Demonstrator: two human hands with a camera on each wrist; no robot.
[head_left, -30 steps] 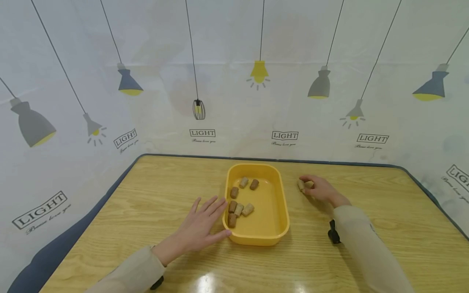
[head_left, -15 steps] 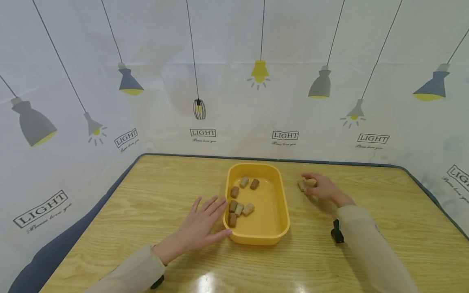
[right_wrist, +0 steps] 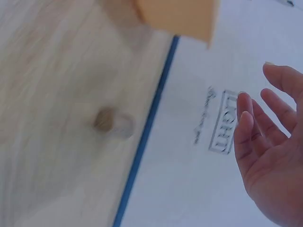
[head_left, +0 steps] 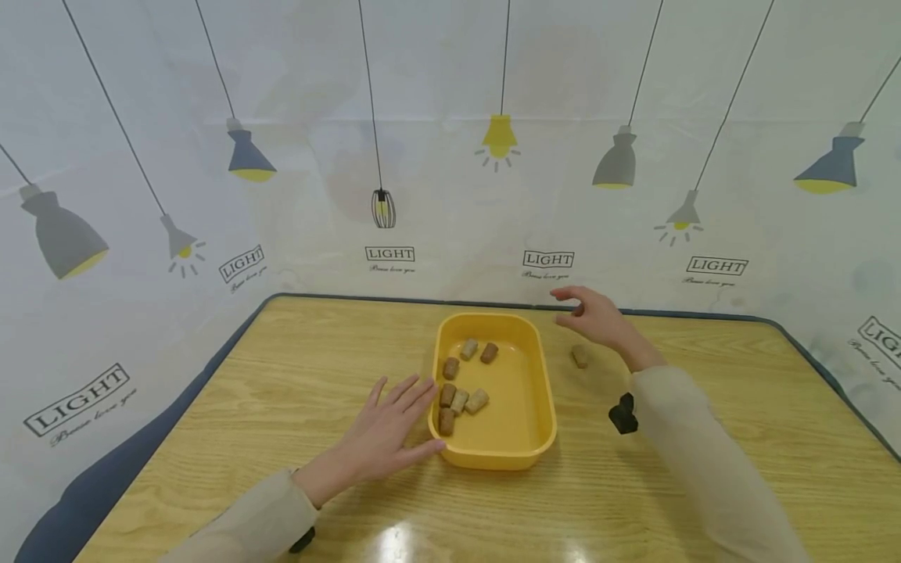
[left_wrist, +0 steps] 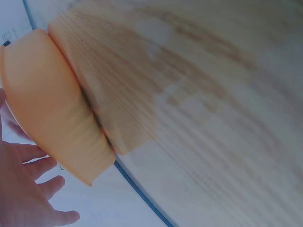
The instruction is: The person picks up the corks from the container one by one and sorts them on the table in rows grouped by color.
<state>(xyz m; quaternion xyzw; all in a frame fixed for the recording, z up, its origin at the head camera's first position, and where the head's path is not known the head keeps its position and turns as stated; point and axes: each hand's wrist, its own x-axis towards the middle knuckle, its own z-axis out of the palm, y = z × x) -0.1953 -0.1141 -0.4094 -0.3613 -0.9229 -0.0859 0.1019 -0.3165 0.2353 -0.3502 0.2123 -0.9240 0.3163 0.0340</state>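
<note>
The yellow tray [head_left: 496, 460] holds several light and brown corks, among them a light cork [head_left: 476, 402], mostly along its left side. My left hand [head_left: 380, 438] is spread against the tray's left wall; in the left wrist view its fingers [left_wrist: 40, 168] reach the rim of the tray [left_wrist: 57, 104]. Above the table, right of the tray's far end, my right hand [head_left: 598, 317] is raised with fingers curved apart and nothing between them, as the right wrist view shows [right_wrist: 270, 142]. One light cork [head_left: 579, 356] lies on the table below it, untouched.
The wooden table [head_left: 303, 344] ends at a dark blue edge, with a white sheet [head_left: 450, 180] printed with lamps behind it and along both sides. A black wrist device [head_left: 623, 414] sits under my right sleeve.
My right hand has moved from beside the cork on the table, up and slightly left. That cork stays in place. My left hand and the corks in the tray have not moved.
</note>
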